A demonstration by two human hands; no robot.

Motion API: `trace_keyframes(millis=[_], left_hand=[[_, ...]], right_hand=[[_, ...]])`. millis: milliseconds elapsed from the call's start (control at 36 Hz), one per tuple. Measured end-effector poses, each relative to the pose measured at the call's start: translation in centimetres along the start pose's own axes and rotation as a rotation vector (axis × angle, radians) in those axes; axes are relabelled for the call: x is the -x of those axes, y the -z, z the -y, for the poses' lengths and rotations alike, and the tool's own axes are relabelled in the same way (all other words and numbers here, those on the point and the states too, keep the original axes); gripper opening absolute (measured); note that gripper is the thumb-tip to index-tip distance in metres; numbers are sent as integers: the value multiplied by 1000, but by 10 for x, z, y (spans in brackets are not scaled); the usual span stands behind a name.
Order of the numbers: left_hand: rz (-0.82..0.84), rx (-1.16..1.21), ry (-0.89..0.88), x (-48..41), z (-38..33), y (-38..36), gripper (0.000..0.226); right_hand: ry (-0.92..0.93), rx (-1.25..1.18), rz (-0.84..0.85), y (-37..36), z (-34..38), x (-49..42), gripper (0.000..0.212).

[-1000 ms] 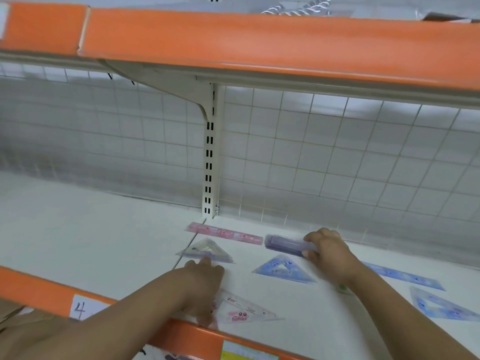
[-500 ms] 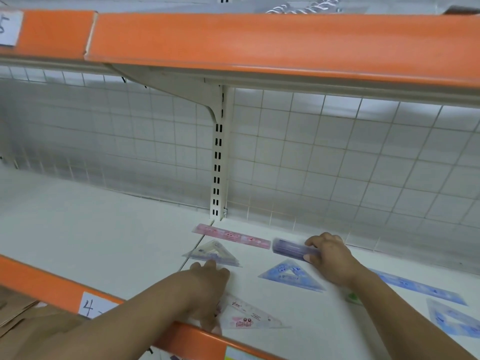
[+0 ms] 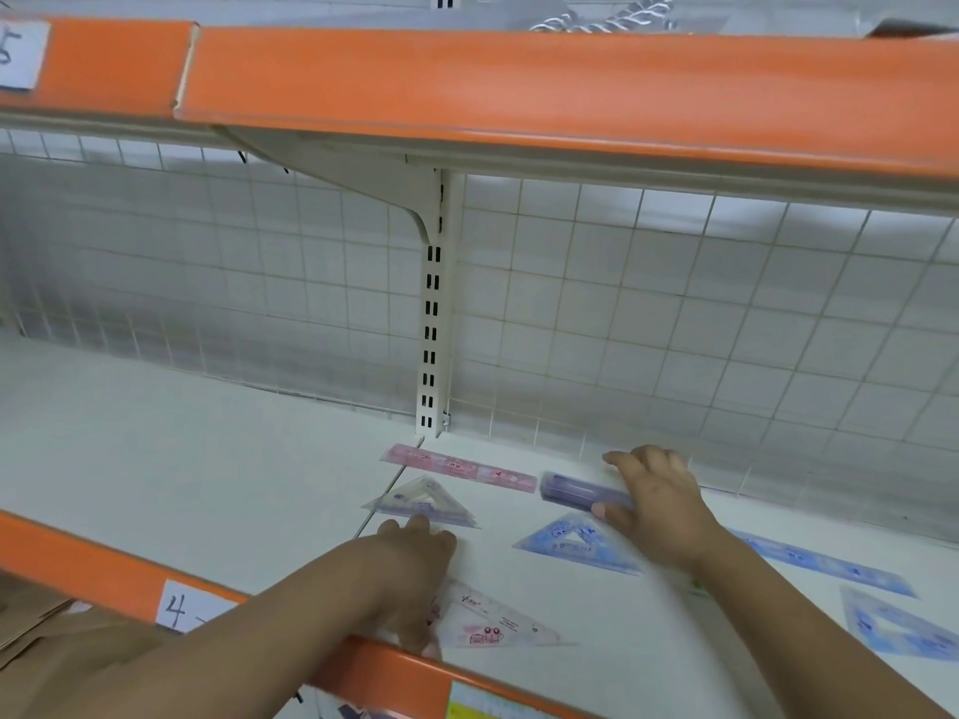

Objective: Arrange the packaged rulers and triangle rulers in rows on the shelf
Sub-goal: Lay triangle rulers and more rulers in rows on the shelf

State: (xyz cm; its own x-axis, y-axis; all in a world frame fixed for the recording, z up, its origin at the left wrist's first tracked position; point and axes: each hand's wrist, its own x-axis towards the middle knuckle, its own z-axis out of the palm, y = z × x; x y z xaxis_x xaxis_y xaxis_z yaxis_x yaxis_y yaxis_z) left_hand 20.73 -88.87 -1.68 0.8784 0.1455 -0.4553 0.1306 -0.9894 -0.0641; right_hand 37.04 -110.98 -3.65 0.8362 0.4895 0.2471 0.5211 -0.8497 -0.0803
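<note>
Shelf (image 3: 155, 485): white deck with an orange front lip; flat packs lie around its middle.
Right hand (image 3: 659, 505): pinches the purple ruler (image 3: 576, 493), fingers over its far edge, thumb on the near edge.
Left hand (image 3: 410, 568): fingers lie flat on the pink triangle (image 3: 493, 622) by the front lip, gripping nothing.
Back row: pink ruler (image 3: 459, 467), then the purple ruler to its right, both running left to right.
Key relation: the purple ruler's free end points left, just beside the pink ruler's right end, a narrow gap between; the right hand is nearer.
Likely move: a short slide leftward along its length.
</note>
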Motion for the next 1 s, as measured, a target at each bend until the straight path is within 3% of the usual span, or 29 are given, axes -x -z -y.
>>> trace_keyframes(millis=[83,194,333,444,722,1000], left_hand=[[1,10,-5,0,1,0,88],[-8,15,-21,1,2,0,86],[-17,8,-29,3,2,0,81],[-26,-8,-43,3,3,-2,80],[-57,-27,-89,2,5,-5,80],[-63,-22,-108,2,8,-6,76]], right_hand=[[93,-10,-29,11,22,14,46],[214,-60,86,19,58,40,27],[267,-121,325,14,94,71,42],[275,-171,370,12,113,84,55],[307,-149,309,0,122,84,24],[233,-59,399,1,124,89,30]])
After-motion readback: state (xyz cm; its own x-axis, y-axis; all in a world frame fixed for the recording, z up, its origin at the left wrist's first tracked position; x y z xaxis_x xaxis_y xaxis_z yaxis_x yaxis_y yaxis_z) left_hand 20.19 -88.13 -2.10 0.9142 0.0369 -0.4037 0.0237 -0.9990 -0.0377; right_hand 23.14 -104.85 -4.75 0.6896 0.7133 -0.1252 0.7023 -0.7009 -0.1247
